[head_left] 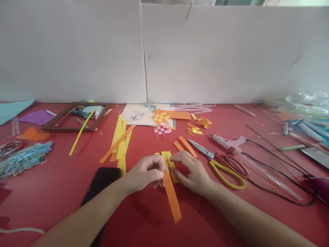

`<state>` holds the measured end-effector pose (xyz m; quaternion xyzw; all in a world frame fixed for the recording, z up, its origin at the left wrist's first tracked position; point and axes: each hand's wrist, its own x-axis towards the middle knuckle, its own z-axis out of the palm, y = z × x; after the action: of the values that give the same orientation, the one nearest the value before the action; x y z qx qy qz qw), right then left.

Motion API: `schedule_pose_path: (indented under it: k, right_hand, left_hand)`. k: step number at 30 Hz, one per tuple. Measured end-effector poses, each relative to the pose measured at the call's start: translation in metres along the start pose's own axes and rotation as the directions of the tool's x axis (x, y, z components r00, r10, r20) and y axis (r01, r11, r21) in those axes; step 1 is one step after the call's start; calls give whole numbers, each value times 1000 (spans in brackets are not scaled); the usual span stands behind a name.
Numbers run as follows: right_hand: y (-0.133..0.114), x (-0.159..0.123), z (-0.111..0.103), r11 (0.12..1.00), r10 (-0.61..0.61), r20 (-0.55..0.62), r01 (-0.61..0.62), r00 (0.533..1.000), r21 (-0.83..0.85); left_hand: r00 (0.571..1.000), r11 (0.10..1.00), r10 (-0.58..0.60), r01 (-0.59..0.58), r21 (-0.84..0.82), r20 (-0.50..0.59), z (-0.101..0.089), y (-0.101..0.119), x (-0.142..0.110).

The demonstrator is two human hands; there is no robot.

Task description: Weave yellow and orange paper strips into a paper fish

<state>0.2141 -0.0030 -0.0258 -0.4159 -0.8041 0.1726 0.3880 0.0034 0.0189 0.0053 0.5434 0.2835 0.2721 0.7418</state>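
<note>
Pinched between the thumb and fingers of my left hand (pixel 145 173) is an orange paper strip (pixel 172 199), slanting down toward me. My right hand (pixel 194 171) has its fingertips against the yellow paper strips (pixel 166 156), holding them at their right side, with thumb and forefinger slightly apart. Dark gaps show between these yellow strips, and their lower left part is hidden by my left hand. Two short orange strips (pixel 187 145) lie just beyond my right hand. Scissors (pixel 212 156) with one red and one yellow handle rest to its right.
A black phone (pixel 101 185) lies beside my left forearm. Further off are loose yellow strips (pixel 120 137), woven paper fish (pixel 161 118), and a brown frame (pixel 69 130). A pink glue gun (pixel 230 142) trails its cord (pixel 280 168) on the right. A white panel (pixel 218 55) stands behind.
</note>
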Motion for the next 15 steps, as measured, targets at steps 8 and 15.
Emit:
schedule_pose_path:
  k: [8, 15]
  right_hand:
    - [6, -4, 10, 991, -62, 247, 90, 967, -102]
    - [5, -5, 9, 988, -41, 280, 82, 959, -134]
  left_hand:
    - [965, 990, -69, 35, -138, -253, -5, -1, 7]
    - [882, 984, -67, -18, -176, -466, -11, 1, 15]
